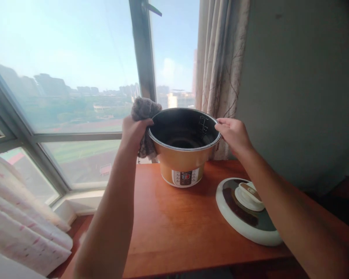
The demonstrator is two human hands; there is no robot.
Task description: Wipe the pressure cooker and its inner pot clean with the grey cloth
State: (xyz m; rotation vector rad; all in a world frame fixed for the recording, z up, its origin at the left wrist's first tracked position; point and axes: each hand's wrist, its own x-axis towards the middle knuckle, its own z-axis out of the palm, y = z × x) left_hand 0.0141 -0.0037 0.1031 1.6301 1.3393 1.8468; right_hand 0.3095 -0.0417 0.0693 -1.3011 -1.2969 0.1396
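Note:
A rice cooker's inner pot [184,155], golden outside and dark inside with level marks, is held by its rim between my two hands. My left hand [133,131] is closed on the left rim, a grey cloth [145,110] bunched against it and hanging down the pot's side. On the right rim, the thumb and fingers of my right hand [232,133] pinch the edge. Directly below is the rice cooker body [166,176], its control panel facing me. The pot hides the body's top, so I cannot tell whether its bottom is inside.
A white-rimmed lid [231,217] with a dark centre and a knob lies on the wooden table [159,232] at the right, partly behind my right forearm. Large windows [75,77] stand at the left and back. Curtains [221,50] hang beside the wall.

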